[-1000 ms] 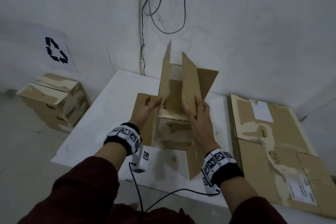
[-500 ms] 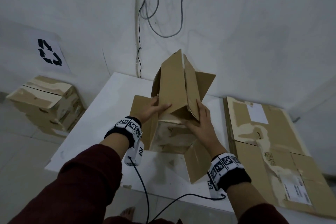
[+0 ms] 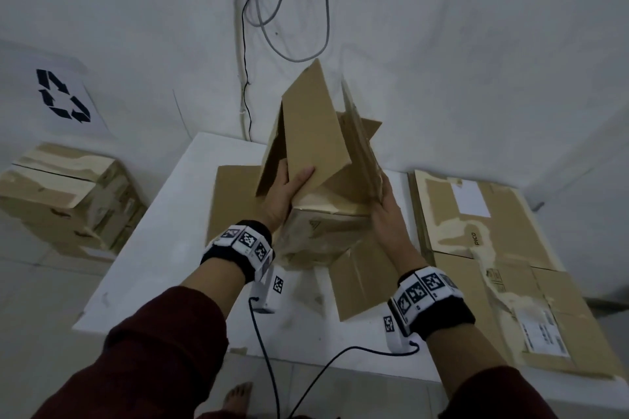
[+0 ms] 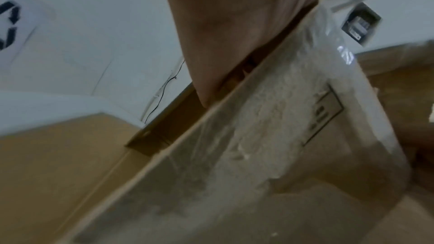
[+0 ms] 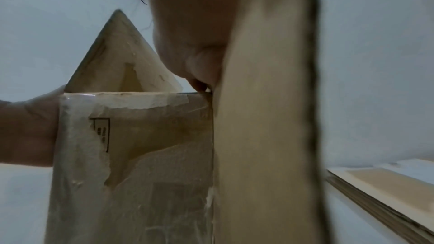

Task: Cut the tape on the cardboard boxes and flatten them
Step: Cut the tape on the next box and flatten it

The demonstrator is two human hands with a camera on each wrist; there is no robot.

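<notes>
A white surface [image 3: 163, 235] stands against a white wall [image 3: 476, 44]. Grey and black cables [image 3: 326, 10] hang down the wall at twelve o'clock. A sheet printed with a recycling symbol [image 3: 63, 97] is posted at ten o'clock.

Open brown cardboard box [image 3: 323, 160]: tan, with pale torn patches and glossy clear tape on its near face.
Flattened brown cardboard sheets [image 3: 510, 269]: tan, whitish torn streaks, white labels.
White table top [image 3: 163, 248]: plain white.
Paper sign on the wall [image 3: 63, 100]: white, black recycling arrows.
Wristbands [image 3: 238, 245]: black, with white squares carrying black checker-like codes.
Sleeves [image 3: 136, 360]: dark red.
</notes>
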